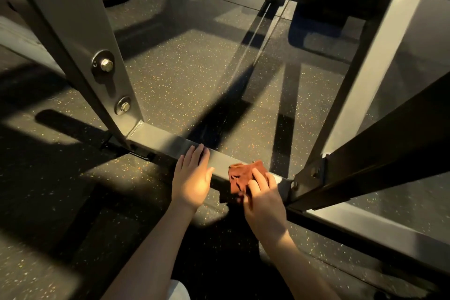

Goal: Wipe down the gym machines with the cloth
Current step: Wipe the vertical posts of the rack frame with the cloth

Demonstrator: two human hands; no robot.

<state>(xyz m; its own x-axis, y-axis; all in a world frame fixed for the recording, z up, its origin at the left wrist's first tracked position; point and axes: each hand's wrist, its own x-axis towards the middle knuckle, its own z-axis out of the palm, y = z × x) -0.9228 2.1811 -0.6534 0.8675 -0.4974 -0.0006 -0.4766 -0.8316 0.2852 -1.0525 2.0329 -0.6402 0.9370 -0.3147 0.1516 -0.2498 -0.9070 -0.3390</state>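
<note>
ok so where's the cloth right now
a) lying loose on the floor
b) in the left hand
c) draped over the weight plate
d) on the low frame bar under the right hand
d: the cloth sits on the low frame bar with the right hand holding it there, while the left hand rests flat on the bar beside it.

We see a rust-red cloth (239, 176), a dark grey metal frame (168, 139) with silvery bolts (106, 65), and a black floor (194, 80) speckled with orange and pale flecks.
</note>
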